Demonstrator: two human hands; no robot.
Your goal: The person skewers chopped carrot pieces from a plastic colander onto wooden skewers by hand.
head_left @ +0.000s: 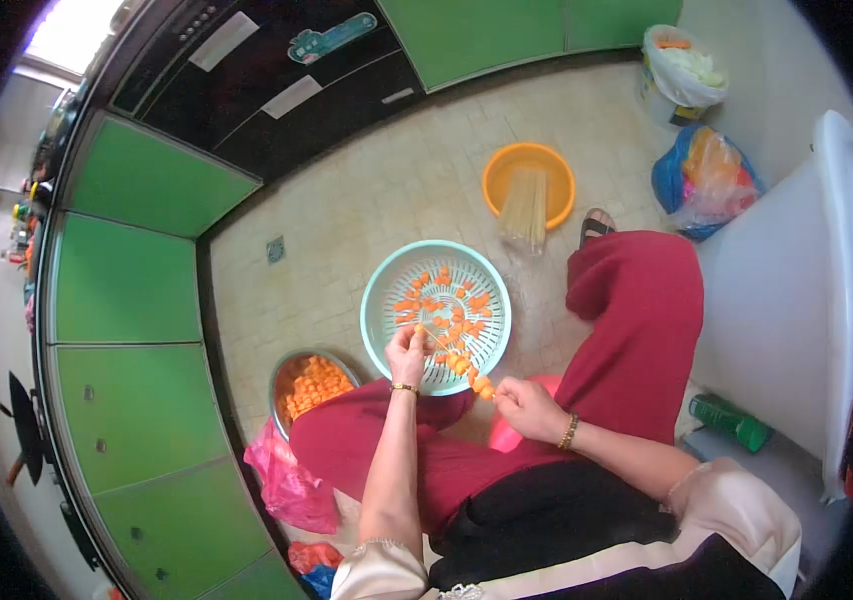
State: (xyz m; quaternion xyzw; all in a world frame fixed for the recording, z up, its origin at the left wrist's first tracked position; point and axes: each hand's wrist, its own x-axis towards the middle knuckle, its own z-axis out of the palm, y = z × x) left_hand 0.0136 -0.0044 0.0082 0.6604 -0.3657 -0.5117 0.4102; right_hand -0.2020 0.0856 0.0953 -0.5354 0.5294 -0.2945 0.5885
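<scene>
A thin skewer (437, 340) strung with orange and yellowish food chunks (462, 366) slants between my two hands, over the near rim of a pale green colander (376, 290). My left hand (407, 356) pinches a small orange chunk (420, 329) at the skewer's far tip. The near end of the skewer is gripped in the closed fingers of my right hand (533, 409), just past the last chunk. Loose orange chunks (444, 278) lie scattered inside the colander. Beside my left knee, a metal bowl (280, 378) holds a heap of orange cubes (315, 386).
Beyond the colander, an orange basin (488, 188) holds a bundle of thin pale sticks (524, 210). A pink plastic bag (292, 485) lies by my left leg. Green cabinets (127, 290) line the left. A lined bin (662, 90) and stuffed bags (709, 180) stand far right.
</scene>
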